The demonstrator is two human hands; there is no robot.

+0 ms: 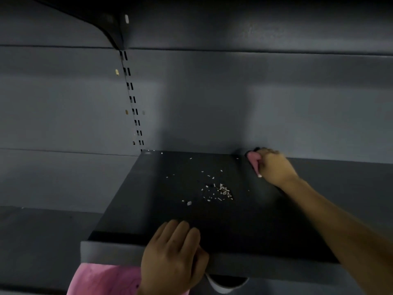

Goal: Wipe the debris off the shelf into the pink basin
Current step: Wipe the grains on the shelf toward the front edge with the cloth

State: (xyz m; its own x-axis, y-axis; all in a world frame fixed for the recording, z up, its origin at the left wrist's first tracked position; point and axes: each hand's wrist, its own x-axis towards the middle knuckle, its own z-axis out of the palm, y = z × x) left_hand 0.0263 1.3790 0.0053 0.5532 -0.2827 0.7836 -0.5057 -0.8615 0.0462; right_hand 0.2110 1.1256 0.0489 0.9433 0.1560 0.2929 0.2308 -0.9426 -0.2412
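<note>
A dark shelf (148, 209) juts out toward me, with several small white bits of debris (221, 191) scattered near its middle. My right hand (274, 167) reaches to the shelf's far right back corner and is shut on a pink cloth (253, 159). My left hand (172, 256) rests over the shelf's front edge, fingers on top. Below that edge, at the bottom left, the pink basin (102, 279) shows, partly hidden by my left hand; I cannot tell whether the hand grips it.
A grey back panel (212, 103) with a slotted upright (131, 99) stands behind the shelf. A bracket (110, 28) of an upper shelf hangs at top left. A lower grey shelf (42, 241) lies to the left. A white object (223, 284) shows under the front edge.
</note>
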